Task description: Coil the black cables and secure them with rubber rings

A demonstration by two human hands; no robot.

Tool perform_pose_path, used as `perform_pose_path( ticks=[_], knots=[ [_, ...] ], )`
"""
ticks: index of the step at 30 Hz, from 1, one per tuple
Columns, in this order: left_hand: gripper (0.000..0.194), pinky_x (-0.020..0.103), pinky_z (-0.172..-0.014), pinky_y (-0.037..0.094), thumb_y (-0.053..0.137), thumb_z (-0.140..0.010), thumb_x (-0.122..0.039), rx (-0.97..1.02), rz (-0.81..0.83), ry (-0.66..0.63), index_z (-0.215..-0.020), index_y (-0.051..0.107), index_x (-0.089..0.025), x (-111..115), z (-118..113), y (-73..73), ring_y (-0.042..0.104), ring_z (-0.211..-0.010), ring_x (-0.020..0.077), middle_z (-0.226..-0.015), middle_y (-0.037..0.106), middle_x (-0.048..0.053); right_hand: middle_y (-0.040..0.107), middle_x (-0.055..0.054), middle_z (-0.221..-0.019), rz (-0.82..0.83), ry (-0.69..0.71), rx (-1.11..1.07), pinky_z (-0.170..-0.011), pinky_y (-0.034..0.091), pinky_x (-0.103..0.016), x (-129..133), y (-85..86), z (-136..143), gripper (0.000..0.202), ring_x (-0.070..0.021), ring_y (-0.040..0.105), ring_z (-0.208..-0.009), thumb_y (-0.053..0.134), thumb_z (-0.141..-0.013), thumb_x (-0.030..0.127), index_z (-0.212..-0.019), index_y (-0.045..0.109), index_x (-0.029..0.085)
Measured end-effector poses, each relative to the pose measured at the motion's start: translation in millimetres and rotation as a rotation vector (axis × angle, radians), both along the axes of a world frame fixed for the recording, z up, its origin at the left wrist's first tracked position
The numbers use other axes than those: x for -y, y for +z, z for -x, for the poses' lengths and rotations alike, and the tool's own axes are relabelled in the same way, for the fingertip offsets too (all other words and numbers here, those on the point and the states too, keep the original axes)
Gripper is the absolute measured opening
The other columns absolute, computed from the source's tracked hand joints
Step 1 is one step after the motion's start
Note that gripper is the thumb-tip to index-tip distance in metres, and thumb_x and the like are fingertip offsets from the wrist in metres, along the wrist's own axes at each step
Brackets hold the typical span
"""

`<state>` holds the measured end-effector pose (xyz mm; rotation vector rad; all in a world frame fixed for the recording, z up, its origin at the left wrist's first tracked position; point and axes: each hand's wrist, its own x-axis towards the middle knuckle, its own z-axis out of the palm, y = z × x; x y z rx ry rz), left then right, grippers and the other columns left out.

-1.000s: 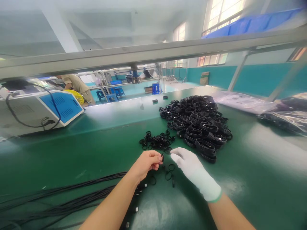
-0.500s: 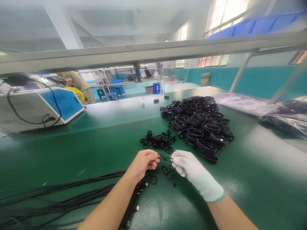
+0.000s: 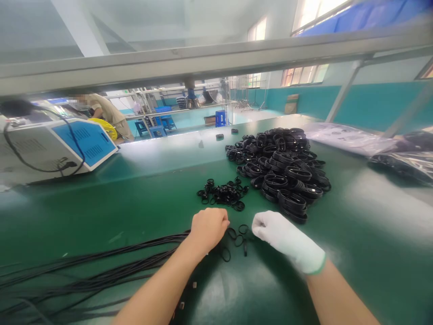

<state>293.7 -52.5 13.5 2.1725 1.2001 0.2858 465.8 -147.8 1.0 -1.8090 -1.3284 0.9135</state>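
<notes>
My left hand [image 3: 209, 228] is bare and held back-up over the table, fingers curled under. Whatever it may hold is hidden. My right hand [image 3: 278, 232], in a white glove, has its fingers bent together, and I cannot make out anything between them. Several loose black bands [image 3: 239, 240] lie in the gap between my hands. Just beyond is a small heap of black bands [image 3: 226, 194]. Long black cables [image 3: 135, 257] stretch from the left towards my left forearm, some of their metal connector ends [image 3: 194, 285] showing beside it.
A large pile of coiled black cables [image 3: 280, 167] stands beyond my right hand on the green table [image 3: 152, 198]. A grey and blue machine [image 3: 64, 149] is at left. A metal rail [image 3: 216, 61] crosses above. Plastic bags [image 3: 352, 140] lie at right; a person [image 3: 110, 110] works behind.
My hands have moved apart from the black band stretched between them. My left hand has turned back-up, while my right has shifted slightly right. The view has tilted slightly down.
</notes>
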Motion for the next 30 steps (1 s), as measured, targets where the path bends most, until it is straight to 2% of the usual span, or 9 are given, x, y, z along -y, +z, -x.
perform_pose_path(
  ticks=[3, 8, 12, 15, 19, 22, 26, 28, 30],
  knots=[
    [0.012, 0.038, -0.076, 0.039, 0.059, -0.061, -0.010, -0.028, -0.056, -0.014, -0.054, 0.058, -0.020, -3.7, -8.2, -8.9, 0.060, -0.083, 0.0280, -0.064, 0.062, 0.004, 0.058, -0.002, -0.066, 0.009, -0.043, 0.089, -0.056, 0.033, -0.025, -2.1, -3.2, 2.3, 0.008, -0.0139, 0.049, -0.062, 0.052, -0.064, 0.014, -0.060, 0.059, 0.017],
    [0.007, 0.027, -0.059, 0.045, 0.056, -0.070, -0.018, 0.073, 0.064, -0.124, -0.068, 0.062, -0.019, -9.9, -3.9, -7.4, 0.062, -0.061, 0.0174, -0.062, 0.063, 0.001, 0.061, 0.000, -0.073, -0.038, -0.053, 0.020, -0.056, 0.037, -0.023, -7.6, -1.4, 14.5, 0.019, -0.0121, 0.052, -0.060, 0.048, -0.074, 0.022, -0.087, 0.061, 0.019],
    [0.010, 0.021, -0.056, 0.047, 0.051, -0.076, -0.023, 0.212, 0.115, -0.145, -0.075, 0.060, -0.018, -1.0, -4.6, -1.4, 0.062, -0.059, 0.0127, -0.066, 0.064, -0.001, 0.052, 0.002, -0.057, -0.068, -0.025, -0.046, -0.049, 0.033, -0.021, -11.6, -0.2, 32.4, 0.014, -0.0101, 0.046, -0.051, 0.050, -0.075, 0.029, -0.072, 0.058, 0.017],
    [0.011, 0.021, -0.057, 0.049, 0.049, -0.076, -0.022, 0.280, 0.113, -0.134, -0.073, 0.059, -0.018, 4.3, -6.0, 0.3, 0.063, -0.059, 0.0127, -0.064, 0.063, -0.001, 0.046, 0.004, -0.051, -0.091, -0.024, -0.053, -0.047, 0.030, -0.021, -11.9, 0.7, 37.5, 0.015, -0.0092, 0.041, -0.047, 0.049, -0.074, 0.028, -0.063, 0.051, 0.017],
    [0.017, 0.023, -0.057, 0.051, 0.042, -0.080, -0.023, 0.311, 0.041, -0.054, -0.080, 0.057, -0.017, -6.3, 3.9, 2.3, 0.065, -0.061, 0.0140, -0.068, 0.065, 0.002, 0.042, 0.005, -0.050, -0.119, 0.044, -0.074, -0.047, 0.031, -0.020, -7.5, 5.6, 32.7, 0.010, -0.0088, 0.040, -0.047, 0.044, -0.071, 0.022, -0.063, 0.048, 0.018],
    [0.021, 0.025, -0.059, 0.049, 0.039, -0.081, -0.022, 0.249, -0.081, -0.005, -0.081, 0.060, -0.017, -16.4, 18.2, 4.9, 0.063, -0.061, 0.0149, -0.071, 0.065, 0.003, 0.042, 0.004, -0.051, -0.111, 0.049, -0.035, -0.048, 0.031, -0.021, -2.7, 10.9, 25.8, 0.010, -0.0094, 0.040, -0.048, 0.040, -0.071, 0.020, -0.066, 0.049, 0.018],
    [0.013, 0.026, -0.065, 0.044, 0.054, -0.071, -0.015, 0.042, -0.185, -0.158, -0.070, 0.065, -0.023, -8.0, 31.6, 6.7, 0.062, -0.069, 0.0167, -0.071, 0.066, -0.002, 0.047, 0.001, -0.057, -0.039, -0.037, 0.133, -0.052, 0.028, -0.024, -1.4, 7.9, 19.0, 0.008, -0.0123, 0.041, -0.055, 0.046, -0.066, 0.017, -0.058, 0.048, 0.018],
    [0.018, 0.028, -0.067, 0.041, 0.053, -0.068, -0.010, -0.068, -0.250, -0.205, -0.067, 0.065, -0.023, 0.5, 34.4, 5.7, 0.060, -0.073, 0.0185, -0.072, 0.065, -0.001, 0.050, 0.000, -0.058, 0.037, -0.068, 0.209, -0.052, 0.025, -0.026, -2.8, 2.0, 17.0, 0.007, -0.0140, 0.041, -0.056, 0.050, -0.060, 0.013, -0.054, 0.050, 0.018],
    [0.019, 0.031, -0.066, 0.039, 0.052, -0.066, -0.006, -0.160, -0.322, -0.224, -0.064, 0.062, -0.021, 6.5, 36.0, 3.0, 0.057, -0.075, 0.0207, -0.071, 0.062, 0.001, 0.052, -0.001, -0.060, 0.083, -0.097, 0.251, -0.052, 0.025, -0.027, -4.1, -3.1, 16.0, 0.008, -0.0151, 0.042, -0.056, 0.052, -0.058, 0.012, -0.060, 0.053, 0.020]
  ],
)
